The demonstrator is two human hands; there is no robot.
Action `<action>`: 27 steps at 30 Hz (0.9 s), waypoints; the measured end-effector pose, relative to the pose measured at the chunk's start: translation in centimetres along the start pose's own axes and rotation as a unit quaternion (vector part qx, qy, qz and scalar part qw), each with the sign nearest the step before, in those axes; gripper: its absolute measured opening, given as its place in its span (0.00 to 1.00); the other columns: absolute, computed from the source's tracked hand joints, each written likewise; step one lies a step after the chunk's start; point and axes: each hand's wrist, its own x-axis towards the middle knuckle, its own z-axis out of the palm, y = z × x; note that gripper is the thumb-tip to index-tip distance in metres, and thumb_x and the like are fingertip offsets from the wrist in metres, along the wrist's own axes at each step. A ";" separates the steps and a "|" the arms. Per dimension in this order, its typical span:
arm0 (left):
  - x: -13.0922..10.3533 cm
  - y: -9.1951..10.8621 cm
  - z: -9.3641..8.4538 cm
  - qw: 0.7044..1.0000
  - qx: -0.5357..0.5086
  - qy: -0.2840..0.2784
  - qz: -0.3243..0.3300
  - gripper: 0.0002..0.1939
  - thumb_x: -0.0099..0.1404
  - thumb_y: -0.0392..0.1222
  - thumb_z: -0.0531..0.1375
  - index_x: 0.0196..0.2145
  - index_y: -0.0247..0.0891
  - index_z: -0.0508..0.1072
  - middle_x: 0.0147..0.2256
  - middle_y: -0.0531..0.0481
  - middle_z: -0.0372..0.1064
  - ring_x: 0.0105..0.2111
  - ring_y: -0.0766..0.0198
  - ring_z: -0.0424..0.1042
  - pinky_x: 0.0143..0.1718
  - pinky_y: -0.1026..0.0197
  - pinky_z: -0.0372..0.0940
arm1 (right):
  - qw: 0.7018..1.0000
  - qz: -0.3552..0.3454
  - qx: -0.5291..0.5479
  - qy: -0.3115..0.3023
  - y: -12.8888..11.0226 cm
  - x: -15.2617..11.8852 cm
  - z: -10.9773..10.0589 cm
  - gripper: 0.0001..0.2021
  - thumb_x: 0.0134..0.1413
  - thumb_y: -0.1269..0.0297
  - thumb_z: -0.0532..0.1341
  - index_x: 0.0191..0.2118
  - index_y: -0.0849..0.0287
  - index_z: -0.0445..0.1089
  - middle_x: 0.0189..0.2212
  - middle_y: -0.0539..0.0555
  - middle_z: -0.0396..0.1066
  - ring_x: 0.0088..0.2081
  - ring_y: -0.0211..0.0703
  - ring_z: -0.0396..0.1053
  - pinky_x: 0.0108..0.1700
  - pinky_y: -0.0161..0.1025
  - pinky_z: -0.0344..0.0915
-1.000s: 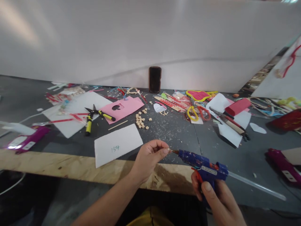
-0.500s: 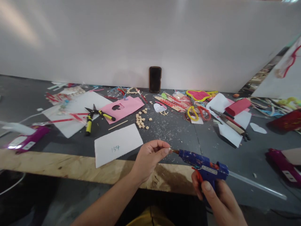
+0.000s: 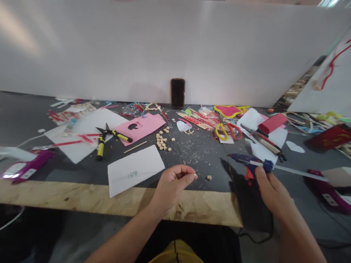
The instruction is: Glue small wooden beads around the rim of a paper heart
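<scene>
My left hand is above the table's front edge, thumb and forefinger pinched on a tiny pale piece too small to name. My right hand is wrapped around the grip of a blue hot glue gun. The gun's nozzle points left, well apart from my left fingertips, and a clear glue stick sticks out of its back. One small knobbly beige piece lies on the table between my hands. Several similar pieces form a pile beyond my left hand.
White paper marked 154 lies left of my left hand. Yellow-black pliers and pink paper are behind it. Scissors lie at right centre; a phone leans against the white panel.
My right hand has carried the glue gun right and away, its nozzle leaving my left fingertips. The single beige piece between my hands has come into view. My left hand stays nearly still, pinched.
</scene>
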 end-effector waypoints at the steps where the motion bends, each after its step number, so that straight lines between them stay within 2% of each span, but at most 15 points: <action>1: -0.1 -0.1 0.0 1.000 0.004 -0.003 0.000 0.07 0.53 0.40 0.65 0.30 0.35 0.74 0.28 0.50 0.75 0.31 0.68 0.72 0.34 0.69 0.62 | 0.996 0.024 -0.087 -0.016 0.3 0.9 -0.3 0.23 0.57 0.49 0.45 0.24 0.58 0.69 0.24 0.62 0.73 0.28 0.53 0.72 0.30 0.45 0.66; 4: -0.3 -0.4 -0.1 1.000 0.012 -0.012 -0.001 0.07 0.54 0.39 0.65 0.31 0.35 0.74 0.28 0.51 0.75 0.31 0.68 0.72 0.33 0.69 0.62 | 0.960 0.081 -0.259 -0.063 0.2 1.7 -1.1 0.24 0.56 0.45 0.45 0.27 0.56 0.70 0.27 0.64 0.74 0.27 0.55 0.71 0.28 0.47 0.63; 6: -0.3 -0.7 -0.2 1.000 0.016 -0.015 -0.003 0.06 0.54 0.39 0.65 0.30 0.35 0.74 0.28 0.51 0.74 0.31 0.68 0.72 0.33 0.70 0.62 | 0.952 0.082 -0.290 -0.044 -0.4 1.1 -1.3 0.22 0.56 0.45 0.47 0.30 0.55 0.71 0.28 0.63 0.74 0.26 0.55 0.71 0.25 0.46 0.62; 8: -0.3 -0.8 -0.1 1.000 0.020 -0.016 -0.006 0.06 0.54 0.39 0.65 0.30 0.35 0.74 0.27 0.51 0.74 0.30 0.69 0.71 0.32 0.70 0.62 | 0.966 0.008 -0.259 0.025 -0.8 0.1 -1.0 0.18 0.56 0.51 0.49 0.36 0.55 0.71 0.31 0.62 0.74 0.30 0.54 0.72 0.27 0.45 0.63; 10: -0.3 -1.0 0.0 0.999 0.026 -0.017 -0.009 0.06 0.54 0.40 0.65 0.30 0.35 0.74 0.27 0.52 0.74 0.29 0.70 0.71 0.31 0.71 0.61 | 0.969 -0.129 -0.195 0.079 -1.2 -0.7 0.1 0.15 0.57 0.57 0.50 0.41 0.56 0.70 0.36 0.60 0.73 0.37 0.53 0.72 0.34 0.45 0.67; 12: -0.4 -1.1 0.2 0.999 0.034 -0.019 -0.014 0.06 0.54 0.40 0.65 0.30 0.36 0.74 0.27 0.52 0.74 0.28 0.70 0.70 0.29 0.71 0.60 | 0.960 -0.246 -0.130 0.040 -1.4 -1.2 1.7 0.14 0.58 0.62 0.50 0.44 0.56 0.69 0.40 0.58 0.72 0.42 0.48 0.70 0.41 0.44 0.67; 15: -0.5 -1.1 0.3 0.998 0.050 -0.024 -0.012 0.06 0.55 0.40 0.64 0.30 0.36 0.74 0.26 0.53 0.73 0.26 0.71 0.68 0.27 0.72 0.59 | 0.942 -0.323 -0.073 -0.058 -2.0 -1.5 4.2 0.15 0.58 0.67 0.51 0.49 0.55 0.68 0.44 0.56 0.71 0.45 0.45 0.69 0.46 0.42 0.67; 17: -0.6 -1.1 0.3 0.998 0.063 -0.025 -0.010 0.06 0.55 0.40 0.64 0.30 0.36 0.74 0.26 0.53 0.72 0.25 0.72 0.66 0.26 0.72 0.58 | 0.935 -0.335 -0.070 -0.090 -2.5 -1.6 5.4 0.16 0.58 0.69 0.52 0.49 0.54 0.69 0.44 0.56 0.71 0.45 0.46 0.68 0.47 0.44 0.67; 20: -0.7 -1.0 0.2 0.997 0.077 -0.024 -0.009 0.06 0.55 0.41 0.63 0.30 0.36 0.74 0.26 0.53 0.72 0.25 0.72 0.65 0.26 0.71 0.57 | 0.934 -0.330 -0.079 -0.109 -3.1 -1.5 6.2 0.14 0.57 0.70 0.52 0.45 0.55 0.72 0.41 0.56 0.72 0.43 0.48 0.69 0.45 0.47 0.68; 23: -0.8 -1.0 0.2 0.995 0.100 -0.022 -0.003 0.07 0.55 0.42 0.63 0.30 0.35 0.74 0.26 0.53 0.71 0.24 0.71 0.64 0.26 0.70 0.57 | 0.945 -0.303 -0.040 -0.117 -3.5 -1.8 6.1 0.11 0.57 0.70 0.53 0.40 0.57 0.72 0.39 0.57 0.73 0.41 0.47 0.70 0.44 0.45 0.68; 27: -1.0 -1.0 0.4 0.990 0.135 -0.035 0.024 0.08 0.56 0.42 0.62 0.31 0.35 0.74 0.27 0.52 0.70 0.27 0.68 0.66 0.28 0.68 0.59 | 0.955 -0.244 0.074 -0.151 -4.7 -3.1 4.9 0.09 0.56 0.66 0.56 0.41 0.56 0.71 0.36 0.54 0.75 0.37 0.42 0.73 0.39 0.38 0.69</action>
